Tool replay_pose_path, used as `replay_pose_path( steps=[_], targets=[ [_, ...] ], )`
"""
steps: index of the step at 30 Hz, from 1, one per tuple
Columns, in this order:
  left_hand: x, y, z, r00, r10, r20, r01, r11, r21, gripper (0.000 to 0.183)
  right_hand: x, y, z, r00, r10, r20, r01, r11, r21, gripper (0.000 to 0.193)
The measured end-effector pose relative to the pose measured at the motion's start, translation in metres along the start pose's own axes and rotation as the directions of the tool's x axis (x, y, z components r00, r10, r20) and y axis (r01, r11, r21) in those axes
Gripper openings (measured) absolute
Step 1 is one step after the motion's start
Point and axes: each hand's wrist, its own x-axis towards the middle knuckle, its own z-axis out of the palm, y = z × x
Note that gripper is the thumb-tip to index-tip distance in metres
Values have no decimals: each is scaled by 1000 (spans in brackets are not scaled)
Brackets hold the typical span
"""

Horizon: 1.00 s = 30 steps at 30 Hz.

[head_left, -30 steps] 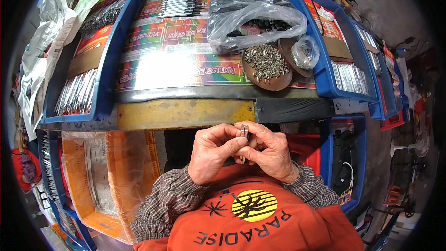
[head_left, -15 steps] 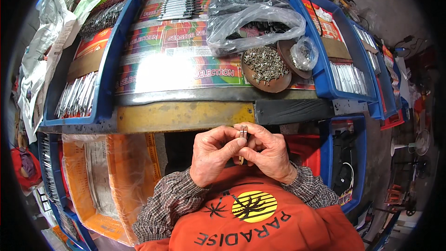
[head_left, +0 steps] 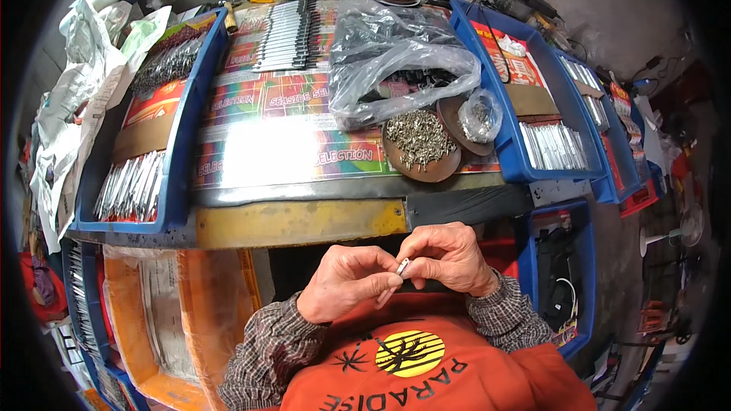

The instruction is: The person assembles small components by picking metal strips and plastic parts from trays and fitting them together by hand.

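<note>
A narrow silver metal piece (head_left: 403,267) is pinched between my two hands above my lap, just in front of the table edge. My left hand (head_left: 352,281) has its thumb and fingers closed on the lower part. At the upper end, the thumb and index finger of my right hand (head_left: 445,259) press together on the same piece. Much of it is hidden by my fingers, so its exact kind does not show. Beyond my hands, a round brown dish (head_left: 449,170) on the table holds a heap of small metal pins or rivets (head_left: 420,137).
Blue trays (head_left: 180,148) (head_left: 515,154) with slim silver pieces flank the table. Between them lie a clear plastic bag (head_left: 354,91) of dark parts and a row of slim silver-and-black pieces (head_left: 285,34). A plastic-lined orange crate (head_left: 199,312) stands at lower left, a blue bin (head_left: 585,259) at lower right.
My view has tipped up, so the table sits lower in the picture. The metal piece has turned from upright to slanting, and my hands have shifted their hold on it.
</note>
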Motion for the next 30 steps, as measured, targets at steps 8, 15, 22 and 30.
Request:
replay_pose_path(
  steps=[8,15,22,30],
  targets=[
    [17,-3,23,811,541,-224,-275,690,670,17,7,9,5,954,-119,-276,117,993,-23,12],
    [20,5,19,740,638,-212,-267,568,778,14,17,1,-4,972,-54,-229,45,998,-46,12],
    [16,9,5,756,639,-143,-229,462,857,16,72,-42,-45,904,-420,-77,196,570,-798,7],
    [9,22,-1,739,662,-128,-220,417,882,16,155,-33,-74,888,-457,56,150,172,-974,9]
  ],
)
